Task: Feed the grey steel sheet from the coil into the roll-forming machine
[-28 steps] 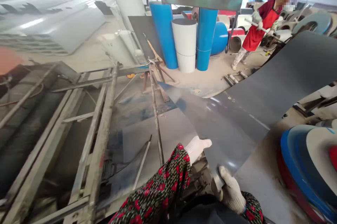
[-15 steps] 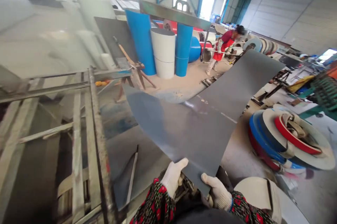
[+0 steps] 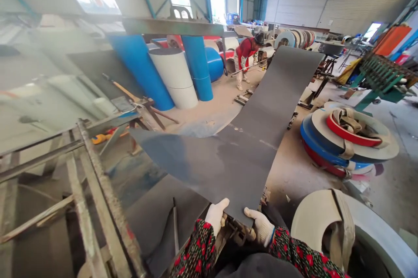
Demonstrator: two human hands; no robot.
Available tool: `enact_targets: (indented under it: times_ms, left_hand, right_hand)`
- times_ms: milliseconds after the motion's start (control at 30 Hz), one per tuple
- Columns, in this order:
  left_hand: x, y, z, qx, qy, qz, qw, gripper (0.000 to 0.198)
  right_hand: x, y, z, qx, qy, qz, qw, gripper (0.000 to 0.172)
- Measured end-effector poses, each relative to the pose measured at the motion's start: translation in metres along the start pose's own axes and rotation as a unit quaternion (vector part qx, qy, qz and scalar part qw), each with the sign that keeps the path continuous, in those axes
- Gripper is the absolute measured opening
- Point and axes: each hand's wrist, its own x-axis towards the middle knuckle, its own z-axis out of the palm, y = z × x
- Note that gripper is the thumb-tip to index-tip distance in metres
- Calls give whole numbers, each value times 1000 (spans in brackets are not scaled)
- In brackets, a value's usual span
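A long grey metal sheet (image 3: 241, 139) stretches from my body away toward the far rolls, its left side flaring out and curling. My left hand (image 3: 217, 216), in a white work glove, grips the near edge with the thumb on top. Close by on the right, my right hand (image 3: 260, 226), gloved the same way, pinches the near right corner of that sheet. The fingers of both hands are partly hidden beneath it. Below the sheet, between the hands, some dark metal parts show indistinctly.
Left stands a worn metal frame (image 3: 107, 199). Upright blue (image 3: 197, 69) and white rolls (image 3: 174, 78) stand behind. A co-worker in red (image 3: 244, 58) bends with a long rod near the sheet's far end. Strip coils (image 3: 349, 139) and a large pale coil (image 3: 316, 217) lie right.
My view has swung to the right, so the background sits further left. Both hands still hold the sheet's near edge. The co-worker appears more bent over.
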Motion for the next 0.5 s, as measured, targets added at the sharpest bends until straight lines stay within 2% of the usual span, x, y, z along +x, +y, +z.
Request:
enact_targets:
  times_ms: [100, 300, 500]
  left_hand:
    - [4, -3, 6, 44, 15, 22, 999, 38]
    - [9, -12, 27, 22, 21, 28, 999, 39]
    - [-8, 0, 58, 48, 24, 21, 998, 43]
  right_hand:
    - [3, 6, -8, 85, 50, 3, 995, 29]
    - [4, 6, -30, 129, -23, -47, 990, 38]
    - [3, 0, -51, 165, -1, -41, 986, 43]
